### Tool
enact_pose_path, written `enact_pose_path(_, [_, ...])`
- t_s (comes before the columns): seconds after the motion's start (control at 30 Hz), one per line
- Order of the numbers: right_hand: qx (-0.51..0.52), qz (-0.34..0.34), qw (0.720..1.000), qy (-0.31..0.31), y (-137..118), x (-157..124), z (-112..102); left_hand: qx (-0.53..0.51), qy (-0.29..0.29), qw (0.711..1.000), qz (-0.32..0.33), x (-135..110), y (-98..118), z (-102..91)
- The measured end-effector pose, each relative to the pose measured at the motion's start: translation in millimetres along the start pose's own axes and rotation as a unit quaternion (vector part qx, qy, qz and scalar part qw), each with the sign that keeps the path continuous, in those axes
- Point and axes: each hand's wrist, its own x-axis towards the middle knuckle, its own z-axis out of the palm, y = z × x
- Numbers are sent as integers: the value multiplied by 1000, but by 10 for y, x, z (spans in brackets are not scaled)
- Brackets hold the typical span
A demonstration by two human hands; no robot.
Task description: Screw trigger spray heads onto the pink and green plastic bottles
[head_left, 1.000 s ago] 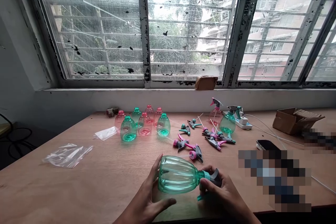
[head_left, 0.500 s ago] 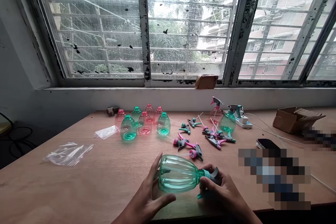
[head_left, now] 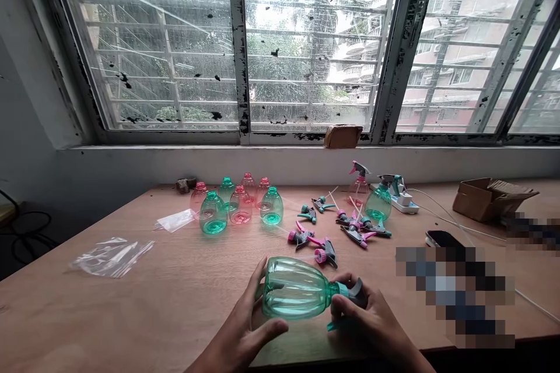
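Note:
A clear green spray bottle [head_left: 295, 289] lies on its side just above the near edge of the wooden table [head_left: 131, 315]. My left hand [head_left: 247, 329] cups its base, thumb under and fingers behind. My right hand [head_left: 374, 323] is closed round the grey and teal trigger head [head_left: 355, 294] at the bottle's neck. Several loose pink and teal trigger heads [head_left: 326, 250] lie just beyond the bottle. Farther back stand several capless green and pink bottles [head_left: 238, 207] and two assembled spray bottles [head_left: 378, 198].
Empty clear plastic bags [head_left: 112, 255] lie at the left. A phone [head_left: 441, 239], a white power strip [head_left: 405, 204] with cables and an open cardboard box [head_left: 490, 198] are at the right. A barred window runs behind the table. A blurred patch covers part of the right.
The bottle and both hands have stayed almost still; my right hand has shifted very slightly on the trigger head. The view has drifted a little.

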Motion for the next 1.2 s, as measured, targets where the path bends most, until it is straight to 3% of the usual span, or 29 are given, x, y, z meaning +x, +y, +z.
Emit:
enact_pose_path(0.27, [1,9,1000,6,-1,-20,-3,58,22,998,21,-21,71,41])
enact_pose_path(0.5, [4,9,1000,3,4,-9,-10,10,5,1000,-10,0,46,-2])
enact_pose_path(0.63, [2,1,1000,12,20,-16,-15,53,10,998,33,23,-53,-21])
enact_pose_path(0.77, [7,-1,1000,3,21,-18,-11,19,7,999,40,30,-122,-10])
enact_pose_path(0.97, [14,2,1000,3,29,-6,-8,-5,-17,1000,1,25,-52,-24])
enact_pose_path(1.2, [11,5,1000,-1,20,7,-8,3,3,1000,21,9,-30,17])
